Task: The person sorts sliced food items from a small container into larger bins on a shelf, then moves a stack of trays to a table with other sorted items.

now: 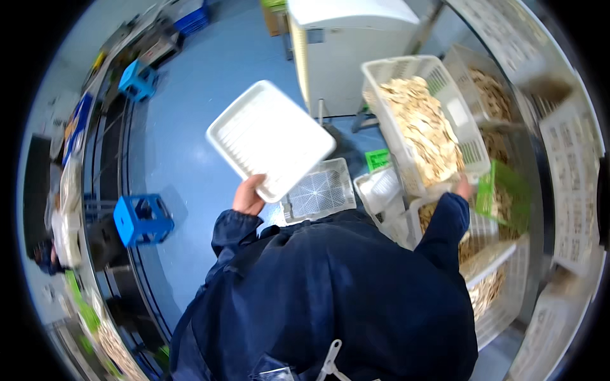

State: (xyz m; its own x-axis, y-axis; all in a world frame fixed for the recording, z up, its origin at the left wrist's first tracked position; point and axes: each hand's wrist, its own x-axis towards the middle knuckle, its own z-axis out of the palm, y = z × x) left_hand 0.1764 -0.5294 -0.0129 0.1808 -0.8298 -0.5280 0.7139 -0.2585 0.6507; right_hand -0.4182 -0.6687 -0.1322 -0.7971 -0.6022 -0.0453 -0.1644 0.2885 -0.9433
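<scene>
My left hand (249, 195) grips a shallow white plastic tray (271, 138) by its near corner. The tray is tilted above the blue floor, and its inside looks bare. At the near rim of a white slotted plastic crate (398, 138), my right hand (463, 186) is small and blurred, so its grip on the rim is unclear. Flat, pale beige pieces (424, 128) lie heaped in that crate, perhaps a sliced food. Beneath the tray's right corner is a white mesh-bottomed basket (317, 188).
More crates with beige pieces (486, 290) stand at my right, near a green basket (505, 195). A white cabinet (357, 66) is ahead. Blue plastic stools (143, 219) stand on the left, before a long bench. Another person (47, 255) is partly visible at the far left.
</scene>
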